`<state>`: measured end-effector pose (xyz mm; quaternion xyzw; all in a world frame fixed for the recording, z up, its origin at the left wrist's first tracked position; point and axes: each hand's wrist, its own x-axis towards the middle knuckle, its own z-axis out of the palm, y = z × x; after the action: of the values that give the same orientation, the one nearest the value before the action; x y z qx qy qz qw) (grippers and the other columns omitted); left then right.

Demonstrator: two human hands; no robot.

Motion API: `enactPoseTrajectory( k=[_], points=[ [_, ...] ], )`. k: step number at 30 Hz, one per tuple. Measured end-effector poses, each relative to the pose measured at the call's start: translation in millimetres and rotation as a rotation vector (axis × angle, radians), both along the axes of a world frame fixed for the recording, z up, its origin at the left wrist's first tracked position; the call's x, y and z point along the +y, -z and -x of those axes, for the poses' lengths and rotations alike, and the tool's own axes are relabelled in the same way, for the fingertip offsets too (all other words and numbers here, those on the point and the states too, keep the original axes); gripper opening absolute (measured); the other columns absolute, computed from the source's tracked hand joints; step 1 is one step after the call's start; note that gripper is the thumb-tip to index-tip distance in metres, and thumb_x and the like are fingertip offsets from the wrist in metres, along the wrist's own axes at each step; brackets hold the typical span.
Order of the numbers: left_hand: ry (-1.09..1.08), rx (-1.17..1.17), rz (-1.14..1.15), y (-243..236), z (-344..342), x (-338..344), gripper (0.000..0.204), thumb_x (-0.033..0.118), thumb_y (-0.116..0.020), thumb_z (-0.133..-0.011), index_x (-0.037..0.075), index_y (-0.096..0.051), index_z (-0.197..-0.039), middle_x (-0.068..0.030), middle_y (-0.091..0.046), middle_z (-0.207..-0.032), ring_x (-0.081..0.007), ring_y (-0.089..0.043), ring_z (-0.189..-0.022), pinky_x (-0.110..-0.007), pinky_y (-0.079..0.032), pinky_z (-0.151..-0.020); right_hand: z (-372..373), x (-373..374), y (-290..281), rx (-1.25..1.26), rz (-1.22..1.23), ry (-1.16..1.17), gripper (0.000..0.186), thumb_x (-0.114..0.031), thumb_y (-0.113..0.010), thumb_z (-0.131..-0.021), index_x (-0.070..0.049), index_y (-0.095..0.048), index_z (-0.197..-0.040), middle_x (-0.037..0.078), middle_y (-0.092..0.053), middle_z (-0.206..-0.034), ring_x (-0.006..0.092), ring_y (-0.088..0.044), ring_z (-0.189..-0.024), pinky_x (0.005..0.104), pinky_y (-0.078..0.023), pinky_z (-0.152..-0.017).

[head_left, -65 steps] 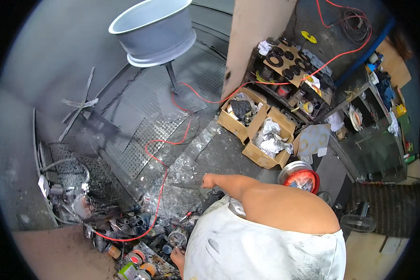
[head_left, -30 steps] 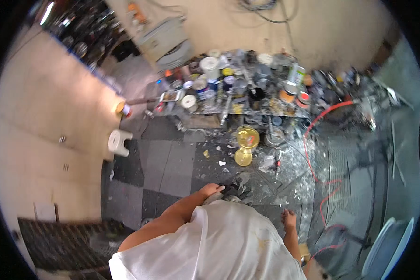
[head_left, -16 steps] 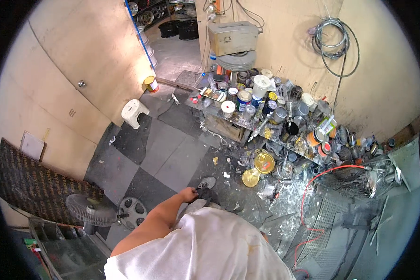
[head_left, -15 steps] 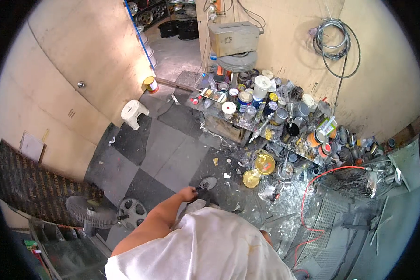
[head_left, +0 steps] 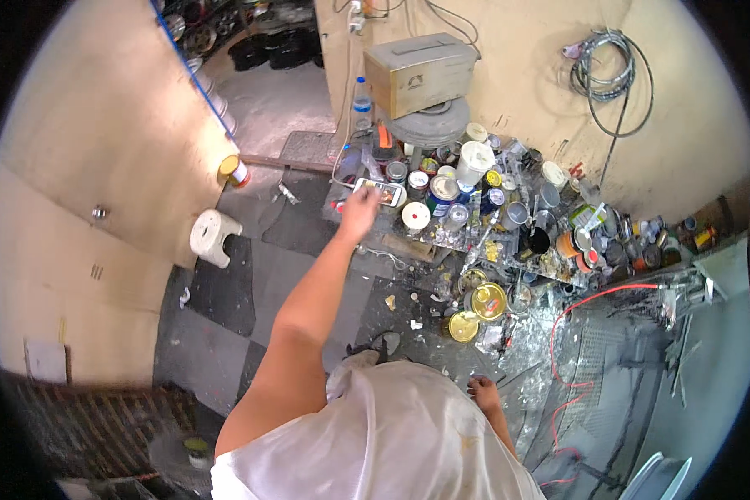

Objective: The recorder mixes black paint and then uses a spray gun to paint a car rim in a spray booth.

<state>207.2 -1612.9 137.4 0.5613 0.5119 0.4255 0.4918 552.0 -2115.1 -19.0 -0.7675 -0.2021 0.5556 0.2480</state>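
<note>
At the left end of the cluttered bench (head_left: 410, 248), the left hand (head_left: 359, 212) is over a white phone (head_left: 385, 194)

Its fingers bend down at the phone's left part, though I cannot tell whether they pinch it or only touch the screen; the phone is face up with its screen lit, near a white tub (head_left: 416, 216) with a red dot on its lid; the right hand (head_left: 484, 392) hangs low beside the white shirt (head_left: 408, 437), fingers curled, and whether they grip anything I cannot tell
</note>
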Motion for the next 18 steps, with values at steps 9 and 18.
enactPoseTrajectory(
  k=[9,18],
  points=[
    [-0.04,-0.578,0.035,-122,-30,173,0.08,0.065,-0.032,-0.102,0.006,-0.029,-0.155,-0.0104,-0.031,-0.161,-0.0267,-0.03,-0.146,-0.051,-0.02,-0.118,69,-95,12,-0.163,-0.027,0.242,0.033,-0.026,-0.067,-0.094,0.006,-0.071,-0.104,0.015,-0.074,-0.095,0.0181,-0.067,-0.087,0.0336,-0.052,-0.08],
    [0.019,-0.635,-0.022,-136,-55,191,0.084,0.067,-0.026,-0.102,0.004,-0.024,-0.157,-0.0094,-0.026,-0.164,-0.0248,-0.023,-0.149,-0.042,-0.013,-0.121,105,-236,52,-0.383,0.323,0.062,0.035,-0.027,-0.061,-0.096,0.005,-0.07,-0.108,0.022,-0.073,-0.099,0.0323,-0.07,-0.093,0.0403,-0.053,-0.082]
  ],
)
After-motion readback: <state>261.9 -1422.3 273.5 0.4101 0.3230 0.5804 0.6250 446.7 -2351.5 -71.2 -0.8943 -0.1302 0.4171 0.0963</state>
